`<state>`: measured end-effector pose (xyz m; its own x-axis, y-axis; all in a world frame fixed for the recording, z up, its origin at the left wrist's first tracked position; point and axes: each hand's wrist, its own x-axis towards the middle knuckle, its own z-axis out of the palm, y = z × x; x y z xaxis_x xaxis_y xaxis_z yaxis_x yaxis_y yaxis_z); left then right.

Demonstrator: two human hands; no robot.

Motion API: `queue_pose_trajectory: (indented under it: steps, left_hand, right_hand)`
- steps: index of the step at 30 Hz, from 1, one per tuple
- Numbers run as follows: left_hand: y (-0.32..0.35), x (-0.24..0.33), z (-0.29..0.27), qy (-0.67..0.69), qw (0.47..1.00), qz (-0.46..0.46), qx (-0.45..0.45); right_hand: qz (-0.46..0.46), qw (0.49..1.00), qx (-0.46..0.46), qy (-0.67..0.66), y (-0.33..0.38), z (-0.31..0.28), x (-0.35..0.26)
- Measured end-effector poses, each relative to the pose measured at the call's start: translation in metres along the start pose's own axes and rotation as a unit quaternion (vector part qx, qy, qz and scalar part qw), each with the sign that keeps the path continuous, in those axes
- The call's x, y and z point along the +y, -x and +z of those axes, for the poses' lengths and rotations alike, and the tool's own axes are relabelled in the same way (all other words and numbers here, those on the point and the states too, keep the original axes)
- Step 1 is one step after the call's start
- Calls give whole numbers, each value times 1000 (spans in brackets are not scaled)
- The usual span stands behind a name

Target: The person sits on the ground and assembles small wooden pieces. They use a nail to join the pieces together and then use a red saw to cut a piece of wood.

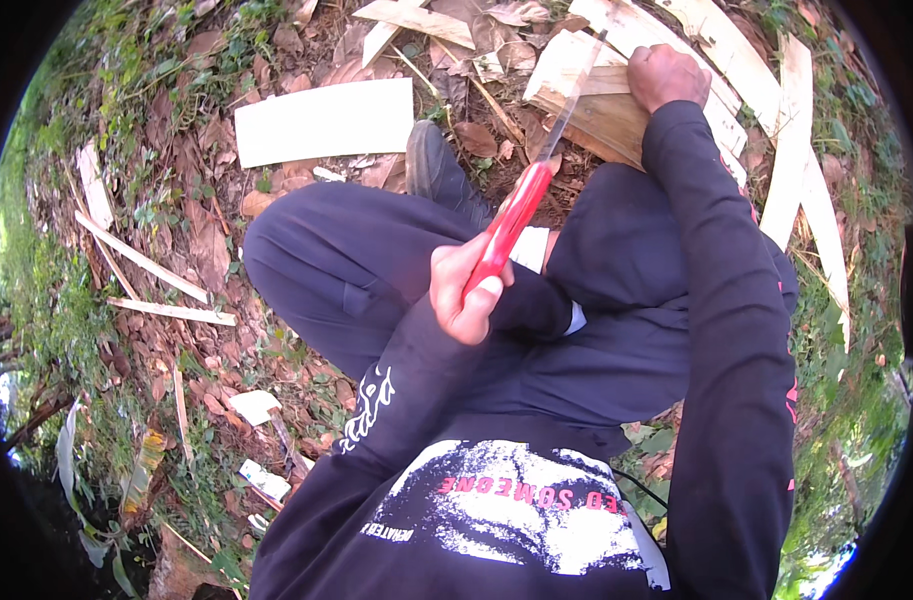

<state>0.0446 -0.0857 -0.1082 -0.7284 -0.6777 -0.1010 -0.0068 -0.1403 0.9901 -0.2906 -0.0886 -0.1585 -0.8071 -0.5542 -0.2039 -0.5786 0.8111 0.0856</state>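
My left hand (466, 290) is closed round the red handle of a long, narrow-bladed knife (517, 222). Its thin blade points up and to the right, over the wood beyond my legs. My right hand (666, 77) is in a fist at the right end of a brown wooden board (601, 125). Whatever the fist holds, if anything, is hidden under the fingers. A pale split piece of wood (573, 62) lies against the board, partly behind the blade.
I sit with legs crossed on leaf-littered ground. A pale rectangular wood panel (326, 122) lies beyond my left knee. Long pale wood strips (791, 130) lie to the right, and thin strips (141, 257) to the left. A dark shoe (438, 165) is near the panel.
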Motion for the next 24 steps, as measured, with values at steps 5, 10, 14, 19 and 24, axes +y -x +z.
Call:
queue_pose_trajectory:
  steps: [5,10,14,19,24]
  left_hand:
    - [-25,-8,7,-16,1000,-6,3]
    - [-24,0,14,33,999,-34,4]
    - [-8,-3,2,65,997,-36,29]
    - [-14,2,2,46,998,-38,16]
    - [-8,13,0,12,998,-58,2]
  right_hand:
    - [-19,1000,14,-17,-1,6,-4]
    - [-4,1000,7,-18,-1,2,0]
    - [-8,1000,13,-23,-3,5,2]
    - [-14,999,31,-32,-1,6,0]
    - [-27,999,39,-18,-7,15,8]
